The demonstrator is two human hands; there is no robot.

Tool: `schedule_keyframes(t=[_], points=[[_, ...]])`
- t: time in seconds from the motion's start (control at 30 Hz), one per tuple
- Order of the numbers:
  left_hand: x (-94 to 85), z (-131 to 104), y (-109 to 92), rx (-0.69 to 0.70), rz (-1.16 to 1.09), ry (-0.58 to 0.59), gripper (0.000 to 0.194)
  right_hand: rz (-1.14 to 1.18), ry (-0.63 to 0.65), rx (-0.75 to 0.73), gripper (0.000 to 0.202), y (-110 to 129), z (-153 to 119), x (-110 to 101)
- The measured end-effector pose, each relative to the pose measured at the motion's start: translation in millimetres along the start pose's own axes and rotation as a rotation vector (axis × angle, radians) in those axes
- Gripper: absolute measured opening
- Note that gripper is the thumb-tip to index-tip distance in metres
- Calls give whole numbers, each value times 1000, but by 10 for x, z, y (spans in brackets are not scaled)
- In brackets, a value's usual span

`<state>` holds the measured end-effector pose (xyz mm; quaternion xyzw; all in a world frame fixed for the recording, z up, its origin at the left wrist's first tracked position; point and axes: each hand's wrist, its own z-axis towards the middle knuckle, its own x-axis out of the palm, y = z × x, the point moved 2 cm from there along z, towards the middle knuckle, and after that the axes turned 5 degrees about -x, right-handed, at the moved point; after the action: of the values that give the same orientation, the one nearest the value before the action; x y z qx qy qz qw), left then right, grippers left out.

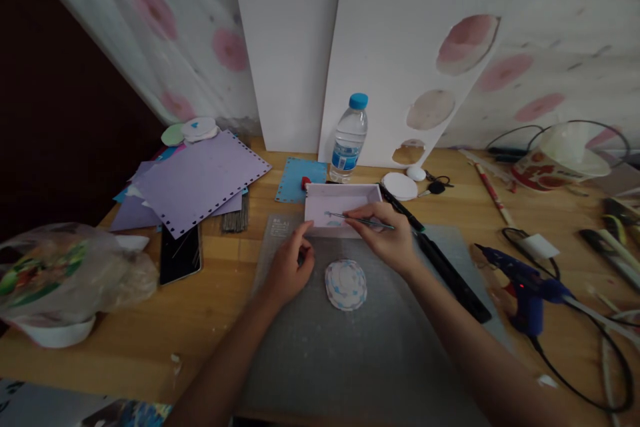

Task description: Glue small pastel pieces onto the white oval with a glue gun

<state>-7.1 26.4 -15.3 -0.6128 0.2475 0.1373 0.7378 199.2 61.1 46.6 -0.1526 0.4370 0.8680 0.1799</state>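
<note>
A small open pale-pink box (345, 195) rests near the back of the grey cutting mat (310, 360). My right hand (387, 233) pinches thin metal tweezers (367, 221), whose tip reaches inside the box at small blue-grey bits. My left hand (291, 263) touches the box's front left corner with its index finger; the other fingers are curled and seem to hold nothing. Closer to me than the box, a round white and blue patterned piece (346, 285) lies flat on the mat between my forearms.
A water bottle (349, 140) stands behind the box. Purple card sheets (200, 180), a phone (181, 253) and a bagged bowl (60, 280) lie left. A black bar (453, 277), a blue glue gun (527, 283) with its cable and a paper tub (557, 160) are right.
</note>
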Motion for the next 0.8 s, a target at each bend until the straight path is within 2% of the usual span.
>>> schedule_keyframes(t=[0.17,0.23,0.33,0.53,0.8], points=[[-23,-20,-24,41,-52,-66,58,138,-91,5,6,65,-335,-192],[-51,-23,-57,71,-78,-86,44,174,-109,52,7,61,-492,-194],[-75,-12,-105,108,-59,-48,17,197,-84,111,5,28,-646,-80],[-53,22,-109,101,-61,-8,12,223,-18,158,4,-94,-686,173],[-26,26,-78,145,46,-2,16,246,8,175,6,-136,-709,199]])
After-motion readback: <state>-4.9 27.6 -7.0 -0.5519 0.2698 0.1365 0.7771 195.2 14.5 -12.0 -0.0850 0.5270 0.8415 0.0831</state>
